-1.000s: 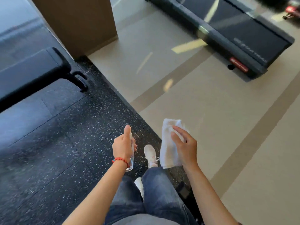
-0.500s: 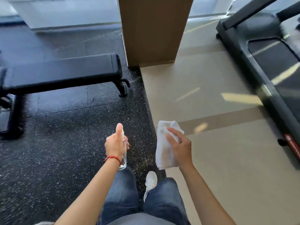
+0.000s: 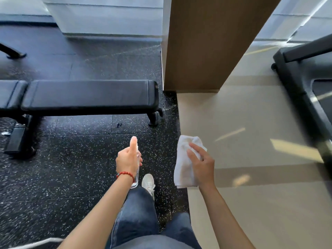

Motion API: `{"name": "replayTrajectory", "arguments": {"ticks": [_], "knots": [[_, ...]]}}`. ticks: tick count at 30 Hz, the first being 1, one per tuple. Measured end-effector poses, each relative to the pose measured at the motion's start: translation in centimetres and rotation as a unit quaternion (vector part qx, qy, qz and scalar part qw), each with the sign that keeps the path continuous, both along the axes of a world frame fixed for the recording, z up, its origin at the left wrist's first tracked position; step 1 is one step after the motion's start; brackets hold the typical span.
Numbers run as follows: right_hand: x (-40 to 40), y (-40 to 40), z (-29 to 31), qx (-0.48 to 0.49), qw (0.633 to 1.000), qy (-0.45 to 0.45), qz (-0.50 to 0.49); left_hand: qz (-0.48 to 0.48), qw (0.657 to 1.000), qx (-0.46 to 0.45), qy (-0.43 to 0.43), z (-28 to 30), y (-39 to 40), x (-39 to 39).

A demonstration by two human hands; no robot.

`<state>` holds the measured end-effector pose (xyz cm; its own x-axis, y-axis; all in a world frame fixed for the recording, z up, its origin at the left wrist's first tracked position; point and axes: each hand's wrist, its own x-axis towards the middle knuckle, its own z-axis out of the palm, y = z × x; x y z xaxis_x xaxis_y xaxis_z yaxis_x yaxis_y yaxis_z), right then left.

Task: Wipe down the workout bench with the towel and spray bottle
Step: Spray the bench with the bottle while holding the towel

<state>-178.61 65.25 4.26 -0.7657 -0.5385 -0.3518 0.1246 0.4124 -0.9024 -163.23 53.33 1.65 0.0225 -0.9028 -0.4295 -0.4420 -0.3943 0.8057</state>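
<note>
White towel is being pinched in the right hand, clear spray bottle is being gripped by the left hand, black bench well ahead.

Bright daylight, floor glare, warped blurry edges

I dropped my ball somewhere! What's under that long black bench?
Under the long black padded bench only dark speckled rubber floor and its black metal legs show. The pad hides the floor directly beneath it.

left hand: fist grip, thumb up | right hand: fingers pinched closed, forearm extended
</note>
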Motion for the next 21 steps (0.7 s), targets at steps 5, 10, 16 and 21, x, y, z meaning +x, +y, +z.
{"name": "replayTrajectory", "arguments": {"ticks": [5,10,16,21], "knots": [[-1.4,-8.1,0.1,-0.001,1.000,0.002,0.009,0.018,1.000,0.002,-0.003,0.5,-7.5,-1.5],[-3.2,-14.0,-0.1,0.011,0.999,0.004,0.033,0.045,0.999,0.024,0.002,0.3,-12.5,-2.8],[-6.9,-21.2,-1.5,0.028,0.997,-0.007,0.071,0.074,0.996,0.052,-0.021,-1.1,-18.3,-5.5],[-10.8,-27.5,-1.9,0.029,0.994,-0.018,0.109,0.114,0.990,0.062,-0.056,-1.4,-23.4,-8.4]]}}
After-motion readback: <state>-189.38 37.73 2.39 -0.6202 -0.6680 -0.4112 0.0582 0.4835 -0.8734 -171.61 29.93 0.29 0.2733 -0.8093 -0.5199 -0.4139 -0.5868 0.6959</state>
